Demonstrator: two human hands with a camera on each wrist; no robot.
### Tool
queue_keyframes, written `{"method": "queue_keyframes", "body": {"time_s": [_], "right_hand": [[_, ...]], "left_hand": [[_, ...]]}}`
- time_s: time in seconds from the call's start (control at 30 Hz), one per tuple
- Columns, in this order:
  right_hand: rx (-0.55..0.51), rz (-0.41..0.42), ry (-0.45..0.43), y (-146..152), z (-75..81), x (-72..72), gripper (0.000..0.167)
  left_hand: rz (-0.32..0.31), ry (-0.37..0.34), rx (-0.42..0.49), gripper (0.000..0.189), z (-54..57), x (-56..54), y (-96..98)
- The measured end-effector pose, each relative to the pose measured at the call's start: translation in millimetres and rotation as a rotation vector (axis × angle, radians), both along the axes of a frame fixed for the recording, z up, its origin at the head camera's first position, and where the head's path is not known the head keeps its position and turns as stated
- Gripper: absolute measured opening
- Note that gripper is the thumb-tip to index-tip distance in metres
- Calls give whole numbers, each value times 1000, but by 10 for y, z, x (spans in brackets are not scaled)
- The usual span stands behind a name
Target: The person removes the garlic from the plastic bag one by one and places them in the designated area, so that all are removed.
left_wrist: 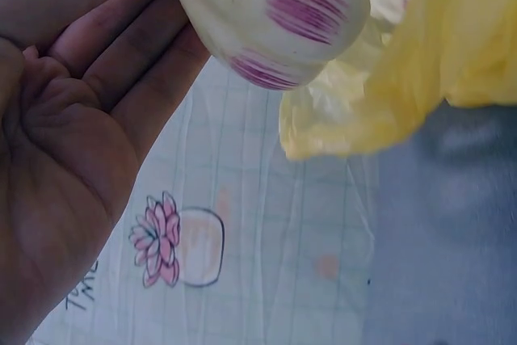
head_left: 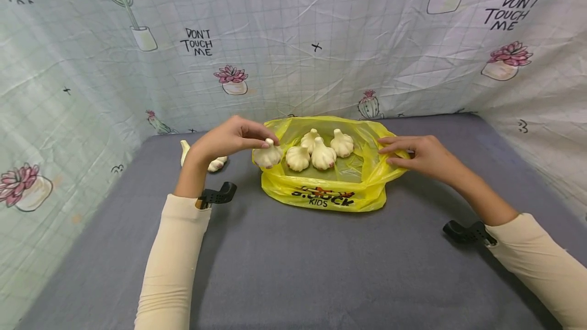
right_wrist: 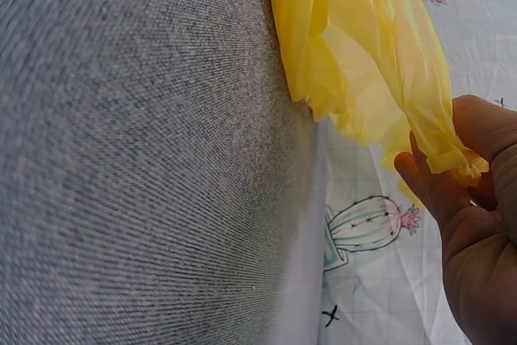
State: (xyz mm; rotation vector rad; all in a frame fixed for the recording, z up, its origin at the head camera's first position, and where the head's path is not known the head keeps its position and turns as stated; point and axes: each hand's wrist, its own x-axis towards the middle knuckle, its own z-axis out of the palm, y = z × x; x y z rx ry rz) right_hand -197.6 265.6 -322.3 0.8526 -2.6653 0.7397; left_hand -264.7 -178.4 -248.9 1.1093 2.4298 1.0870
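My left hand (head_left: 233,137) pinches a garlic bulb (head_left: 268,156) by its stem, over the left rim of a yellow plastic bag (head_left: 323,195). Purple streaks mark the held bulb's underside in the left wrist view. The bag stands with its mouth spread wide, and several white garlic bulbs (head_left: 323,155) sit inside it. At the bag's right side, my right hand (head_left: 426,156) pinches the rim between thumb and fingers; the right wrist view shows the gathered yellow plastic (right_wrist: 448,147) in that grip.
More garlic bulbs (head_left: 217,163) lie on the grey cloth-covered table (head_left: 293,264) left of the bag, partly hidden behind my left wrist. A patterned fabric sheet (head_left: 293,50) hangs along the table's back and sides.
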Motion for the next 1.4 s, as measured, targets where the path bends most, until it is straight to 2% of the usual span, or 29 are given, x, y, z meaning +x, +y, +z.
{"method": "queue_keyframes", "body": {"time_s": [0.17,0.3,0.53,0.8,0.97,1.4], "right_hand": [[3,6,3,-11,-10,1,26],[-4,8,2,-12,-13,-4,26],[-11,14,-4,-17,-11,5,26],[-3,3,-13,-25,5,26,26],[-9,5,-16,-19,-7,25,26],[-11,12,-15,-29,-45,3,26]], "left_hand": [[43,-4,0,19,-27,14,-106],[102,-3,8,21,-34,18,-193],[169,-3,15,23,10,48,-351],[175,9,-18,21,26,7,-511],[180,14,-38,20,-2,-54,-574],[200,-65,-32,23,-69,-202,-719]]}}
